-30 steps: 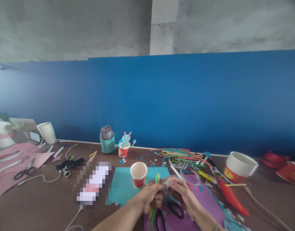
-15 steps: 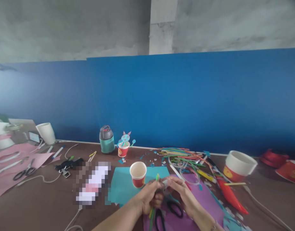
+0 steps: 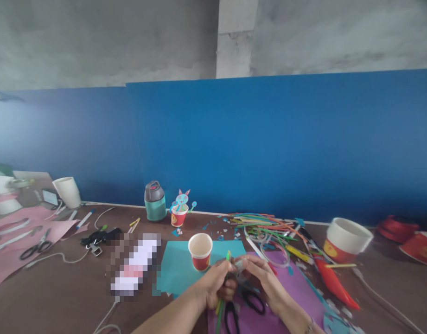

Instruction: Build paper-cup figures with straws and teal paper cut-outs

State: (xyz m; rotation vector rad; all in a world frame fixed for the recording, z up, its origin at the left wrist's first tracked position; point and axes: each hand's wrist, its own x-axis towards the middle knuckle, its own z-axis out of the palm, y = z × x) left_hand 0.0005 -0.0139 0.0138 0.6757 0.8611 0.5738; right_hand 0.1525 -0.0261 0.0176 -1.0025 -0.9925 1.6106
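Straws (image 3: 219, 314), green and yellow, are clasped in a person's left hand (image 3: 220, 285), its fingers curled closed around them, above purple paper (image 3: 296, 292). Beside it, the right hand (image 3: 265, 280) has its fingertips pinched together on a small pale piece (image 3: 238, 266), too blurred to identify. Black-handled scissors (image 3: 245, 295) lie beneath the hands; a paper cup (image 3: 200, 262) stands upright on turquoise paper (image 3: 173, 264) nearby, beyond the left wrist.
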